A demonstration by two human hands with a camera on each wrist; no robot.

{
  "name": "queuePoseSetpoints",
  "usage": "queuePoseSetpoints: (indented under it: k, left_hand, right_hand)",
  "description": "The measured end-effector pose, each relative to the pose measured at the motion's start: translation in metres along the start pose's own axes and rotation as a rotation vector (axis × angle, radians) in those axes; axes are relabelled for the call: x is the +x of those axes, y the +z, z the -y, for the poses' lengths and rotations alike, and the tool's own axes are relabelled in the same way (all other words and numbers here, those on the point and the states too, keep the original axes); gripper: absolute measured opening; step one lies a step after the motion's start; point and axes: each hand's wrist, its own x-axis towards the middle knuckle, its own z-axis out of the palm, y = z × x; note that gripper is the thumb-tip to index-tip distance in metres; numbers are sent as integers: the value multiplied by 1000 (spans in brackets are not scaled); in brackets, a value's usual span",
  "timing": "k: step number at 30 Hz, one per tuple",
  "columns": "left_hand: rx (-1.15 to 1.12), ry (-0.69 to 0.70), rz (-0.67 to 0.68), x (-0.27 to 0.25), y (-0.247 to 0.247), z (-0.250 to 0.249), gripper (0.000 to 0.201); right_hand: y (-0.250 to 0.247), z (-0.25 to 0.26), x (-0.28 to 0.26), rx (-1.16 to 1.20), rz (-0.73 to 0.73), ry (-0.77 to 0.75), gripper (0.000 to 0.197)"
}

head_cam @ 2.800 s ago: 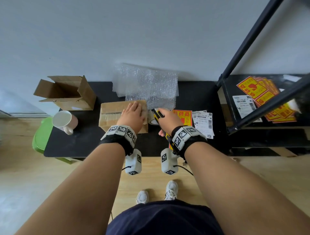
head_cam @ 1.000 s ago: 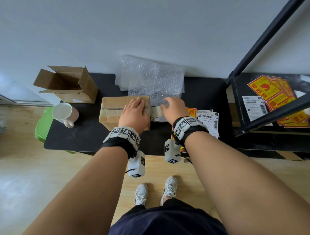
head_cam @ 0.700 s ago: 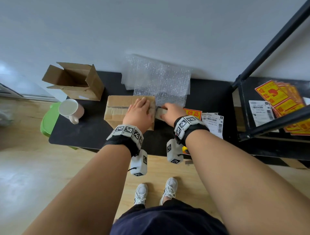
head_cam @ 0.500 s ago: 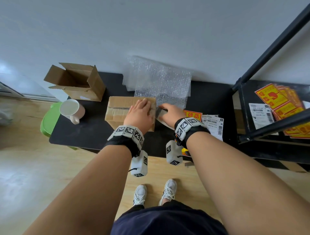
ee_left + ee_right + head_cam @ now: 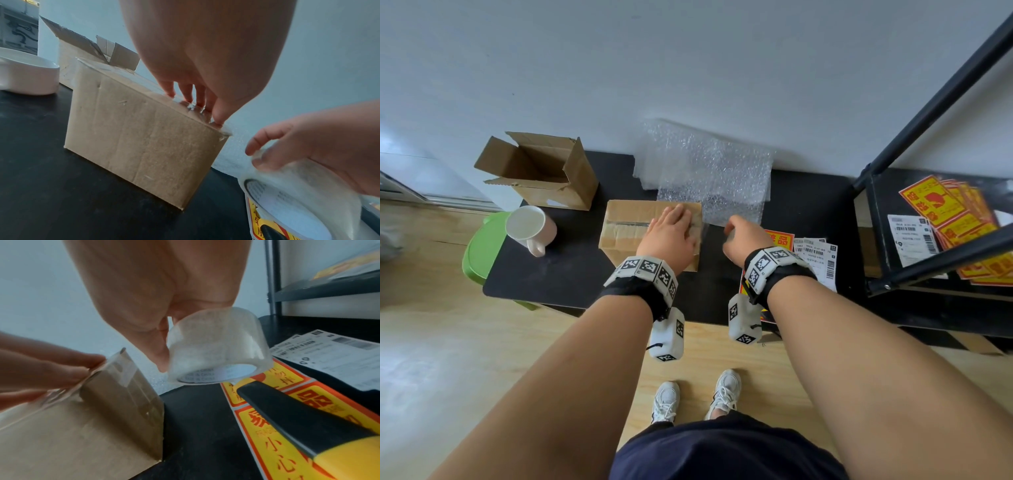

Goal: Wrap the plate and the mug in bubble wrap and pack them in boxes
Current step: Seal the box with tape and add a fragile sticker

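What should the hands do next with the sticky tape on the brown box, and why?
Probably press the loose tape end down the box's side. The left hand lies flat on the closed box, its fingers pinning tape at the top right edge. The right hand holds the tape roll just off that edge, apart from the box, and a flap of tape there is not yet stuck flat.

Left hand lies flat (fingers straight); right hand curled, gripping
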Motion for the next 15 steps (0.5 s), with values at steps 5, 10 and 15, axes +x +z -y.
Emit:
queuePoseSetpoints:
  k: [5, 10, 15]
  left_hand:
    - [2, 1, -8, 1, 0, -1, 56]
    - [11, 4, -47, -1, -1, -2, 55]
    - [-58, 1, -159, -2, -8, -10, 42]
  right_hand:
    - [-3, -9, -6, 131, -47, 8, 30]
    - [-10, -6, -11, 233, -79, -12, 31]
    - [-19, -5, -17, 316, -62, -2, 32]
